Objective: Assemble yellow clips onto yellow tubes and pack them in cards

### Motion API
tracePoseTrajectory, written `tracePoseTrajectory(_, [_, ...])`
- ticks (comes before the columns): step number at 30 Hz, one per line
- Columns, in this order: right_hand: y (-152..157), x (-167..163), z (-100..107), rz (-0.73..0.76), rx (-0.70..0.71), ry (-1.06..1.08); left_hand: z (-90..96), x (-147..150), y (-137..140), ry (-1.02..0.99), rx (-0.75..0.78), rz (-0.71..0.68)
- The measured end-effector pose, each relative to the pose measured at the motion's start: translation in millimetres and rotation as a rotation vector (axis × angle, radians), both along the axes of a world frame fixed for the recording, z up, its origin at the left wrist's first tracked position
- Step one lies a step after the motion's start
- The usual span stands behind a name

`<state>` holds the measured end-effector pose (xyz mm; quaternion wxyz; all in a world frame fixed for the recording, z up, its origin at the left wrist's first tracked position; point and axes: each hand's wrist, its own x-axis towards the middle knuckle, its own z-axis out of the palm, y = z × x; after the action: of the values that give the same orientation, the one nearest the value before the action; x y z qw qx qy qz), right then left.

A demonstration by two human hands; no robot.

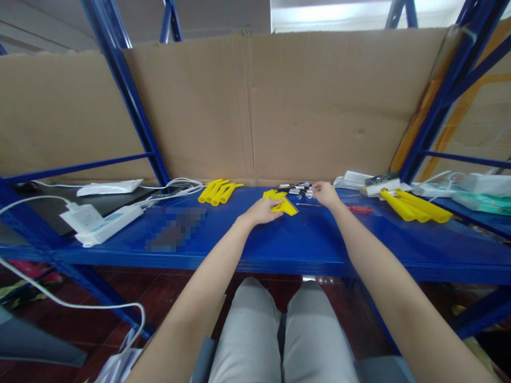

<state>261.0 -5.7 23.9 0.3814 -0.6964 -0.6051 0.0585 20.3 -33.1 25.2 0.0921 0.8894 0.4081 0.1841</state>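
Note:
My left hand (261, 211) is closed on a yellow plastic piece (289, 206) with a flared end, low over the blue shelf. More yellow shapes (271, 194) show just behind its fingers; I cannot tell whether they belong to the same piece. Farther right, my right hand (325, 194) has its fingers drawn together at a small group of black and white parts (299, 190). What lies between those fingertips is too small to make out. Under that wrist a screwdriver with a red handle (360, 209) lies with its shaft pointing left.
Several yellow tubes (219, 191) lie at the back left, and yellow cones (415, 206) at the right beside a small box (382, 183). A white power strip (109, 226) and cables are at the left. Cardboard (295, 111) walls the back between blue posts (128, 90).

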Motion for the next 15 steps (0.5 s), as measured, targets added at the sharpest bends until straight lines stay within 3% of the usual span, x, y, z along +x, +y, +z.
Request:
tracePoseTrajectory(5, [7, 24, -11, 0.000, -0.107, -0.243, 1.9, 0, -2, 0.023, 0.002, 0.019])
tracePoseTrajectory(15, [10, 18, -19, 0.054, -0.178, -0.378, -3.8, 0, 1, 0.015, -0.001, 0.020])
